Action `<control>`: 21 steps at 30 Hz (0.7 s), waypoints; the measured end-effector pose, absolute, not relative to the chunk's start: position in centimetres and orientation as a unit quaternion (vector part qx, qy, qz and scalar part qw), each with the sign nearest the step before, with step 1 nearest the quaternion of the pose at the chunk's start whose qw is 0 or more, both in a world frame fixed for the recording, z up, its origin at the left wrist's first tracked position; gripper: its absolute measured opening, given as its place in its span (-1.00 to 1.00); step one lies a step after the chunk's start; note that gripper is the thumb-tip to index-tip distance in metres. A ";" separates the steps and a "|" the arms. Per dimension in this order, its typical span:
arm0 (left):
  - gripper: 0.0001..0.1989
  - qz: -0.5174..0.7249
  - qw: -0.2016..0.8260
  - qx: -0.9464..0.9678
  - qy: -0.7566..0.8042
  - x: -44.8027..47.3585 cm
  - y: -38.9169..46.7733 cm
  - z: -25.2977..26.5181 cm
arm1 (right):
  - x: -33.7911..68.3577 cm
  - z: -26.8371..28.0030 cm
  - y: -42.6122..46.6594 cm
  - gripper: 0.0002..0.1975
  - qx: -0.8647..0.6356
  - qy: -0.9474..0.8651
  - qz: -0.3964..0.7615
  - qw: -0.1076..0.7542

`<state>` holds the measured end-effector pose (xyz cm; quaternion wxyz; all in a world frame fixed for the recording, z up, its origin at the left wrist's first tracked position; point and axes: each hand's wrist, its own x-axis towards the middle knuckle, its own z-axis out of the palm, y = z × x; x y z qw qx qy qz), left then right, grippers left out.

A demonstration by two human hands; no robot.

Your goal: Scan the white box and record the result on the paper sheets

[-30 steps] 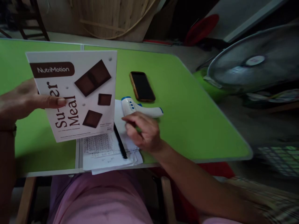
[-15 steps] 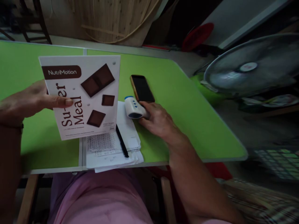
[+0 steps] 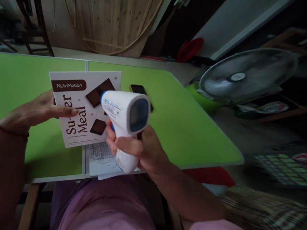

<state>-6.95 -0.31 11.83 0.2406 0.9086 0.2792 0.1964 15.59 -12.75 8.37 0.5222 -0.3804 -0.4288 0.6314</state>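
My left hand (image 3: 45, 110) grips the left edge of a white box (image 3: 72, 127) printed "NutriMotion" with chocolate squares, thumb on its front; the other fingers are behind it. In my right hand (image 3: 144, 150) is a white and blue infrared thermometer (image 3: 120, 111), held upright by its handle. Its blue-rimmed nose points left toward the box and covers the box's right side in view. The dark screen faces me. Under the thermometer and box lie papers (image 3: 100, 166) with handwriting, partly hidden. A phone (image 3: 137, 89) rests behind the thermometer, also partly covered.
A green folding table (image 3: 192, 137) with a pale edge spans the view. Beyond its right side stand a large round fan (image 3: 251, 76) and a red round object (image 3: 190, 49). A wooden chair (image 3: 35, 28) is at the far left, and a round wooden board (image 3: 115, 22) leans at the back.
My right hand has lifted the thermometer off the table beside the phone and brought it up and left, turned toward the box. The box stays in my left hand.
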 end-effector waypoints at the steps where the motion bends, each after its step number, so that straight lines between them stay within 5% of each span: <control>1: -0.38 0.193 0.291 0.897 0.271 -7.0 -0.2 11.8 | 15.1 8.3 -12.5 -0.71 -0.374 -0.421 0.639 0.524; 4: -0.44 0.195 0.388 0.862 0.262 -7.0 -0.1 11.9 | 14.1 8.2 -11.8 -0.74 -0.374 -0.406 0.640 0.535; 21: -0.62 0.202 0.462 0.822 0.266 -7.0 -0.4 11.9 | 12.7 7.4 -11.1 -0.75 -0.408 -0.423 0.589 0.554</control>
